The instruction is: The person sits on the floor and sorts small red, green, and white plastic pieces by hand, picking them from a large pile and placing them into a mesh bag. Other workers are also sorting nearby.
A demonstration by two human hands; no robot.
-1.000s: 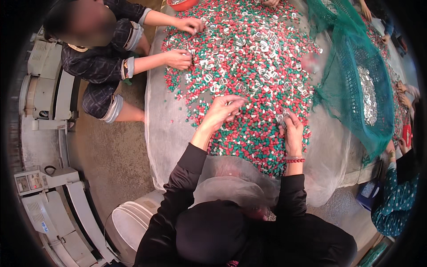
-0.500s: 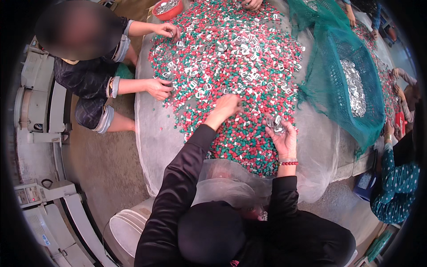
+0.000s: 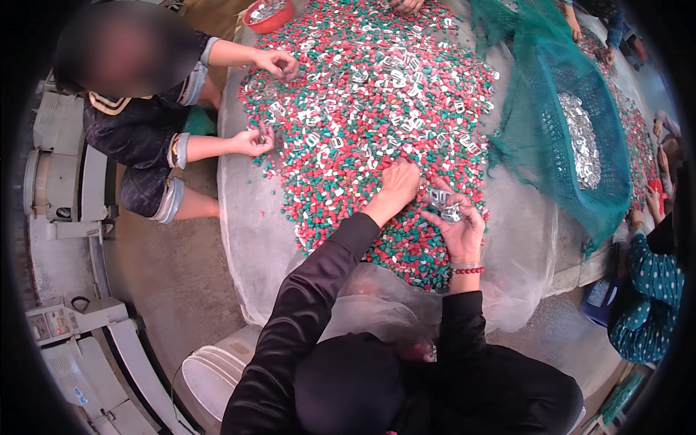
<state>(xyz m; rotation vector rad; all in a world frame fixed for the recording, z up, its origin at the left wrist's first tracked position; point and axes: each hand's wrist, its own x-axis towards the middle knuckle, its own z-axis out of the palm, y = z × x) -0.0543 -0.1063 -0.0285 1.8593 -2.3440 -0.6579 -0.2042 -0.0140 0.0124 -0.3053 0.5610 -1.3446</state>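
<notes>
A wide heap of small red, green and white pellets (image 3: 326, 181) covers the table, with silvery metal buckles (image 3: 397, 76) scattered through it. My left hand (image 3: 401, 181) is over the near part of the heap, knuckles up and fingers curled downward; whatever the fingertips grip is hidden. Just to its right my right hand (image 3: 464, 233) is turned palm up. It holds several metal buckles (image 3: 448, 209) between thumb and fingers, above the pellets.
Across the left edge, a co-worker's hands (image 3: 277, 65) reach to the heap. A red bowl (image 3: 270, 16) stands at the far left. On the right, a green-blue basket (image 3: 542, 109) under green netting holds many buckles. Sheer white sheeting (image 3: 254, 275) drapes the table edge.
My left hand has moved right, closer to my right hand. My right hand stays nearly in place, still holding buckles. The co-worker's near hand has drawn back slightly left.
</notes>
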